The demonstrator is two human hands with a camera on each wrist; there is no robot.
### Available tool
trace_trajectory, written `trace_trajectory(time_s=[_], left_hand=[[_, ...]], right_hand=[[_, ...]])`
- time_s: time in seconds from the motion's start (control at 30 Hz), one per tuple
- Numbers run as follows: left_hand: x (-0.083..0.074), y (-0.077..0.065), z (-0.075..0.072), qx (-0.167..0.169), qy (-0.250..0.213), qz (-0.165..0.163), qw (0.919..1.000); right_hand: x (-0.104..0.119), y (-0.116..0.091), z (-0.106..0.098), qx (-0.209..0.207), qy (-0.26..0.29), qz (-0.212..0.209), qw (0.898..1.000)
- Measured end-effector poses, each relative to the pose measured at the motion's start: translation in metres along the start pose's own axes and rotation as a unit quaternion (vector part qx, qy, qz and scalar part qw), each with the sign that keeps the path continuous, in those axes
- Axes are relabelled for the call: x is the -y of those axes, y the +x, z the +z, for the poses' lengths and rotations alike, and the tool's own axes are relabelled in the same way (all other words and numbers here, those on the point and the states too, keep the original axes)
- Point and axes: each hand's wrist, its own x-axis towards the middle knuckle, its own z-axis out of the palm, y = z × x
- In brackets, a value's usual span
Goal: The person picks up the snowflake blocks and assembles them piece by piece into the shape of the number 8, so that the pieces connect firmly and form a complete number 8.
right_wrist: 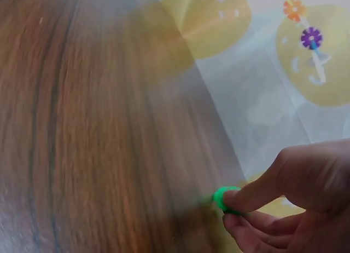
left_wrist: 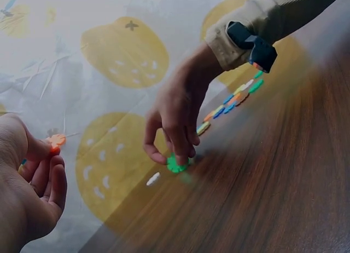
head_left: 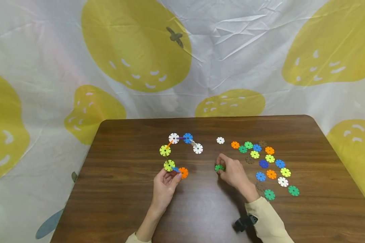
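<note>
My left hand grips a curved chain of notched plastic discs by its near end, thumb by the orange disc and fingers behind the lime disc. The chain is raised, and other discs set edge-on link its white, blue and lime faces. To the right, my right hand pinches a green disc between thumb and fingers, low over the table. In the right wrist view the green disc shows edge-on at the thumb tip. A gap separates it from the chain.
Loose discs in several colours lie flat on the right of the brown wooden table, among them an orange disc. One white disc lies apart, beyond my right hand. Behind the table hangs a fruit-print cloth.
</note>
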Motion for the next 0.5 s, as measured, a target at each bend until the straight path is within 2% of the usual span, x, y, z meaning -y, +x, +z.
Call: trace_trajectory(time_s=[0.13,0.23,0.4,0.5], left_hand=[[0.001,0.0,0.0,-0.001,-0.001,0.005,1.0],[0.001,0.0,0.0,0.001,-0.003,0.01,0.9999],[0.002,0.0,0.001,0.008,-0.002,0.015,0.9999],[0.002,0.0,0.002,0.01,-0.002,0.015,0.9998]], right_hand=[[0.006,-0.007,-0.002,-0.011,0.056,-0.005,0.998],[0.016,-0.013,-0.005,-0.023,0.111,-0.017,0.993],[0.036,-0.022,-0.009,-0.049,0.204,-0.084,0.974],[0.045,-0.025,-0.009,-0.061,0.238,-0.133,0.96]])
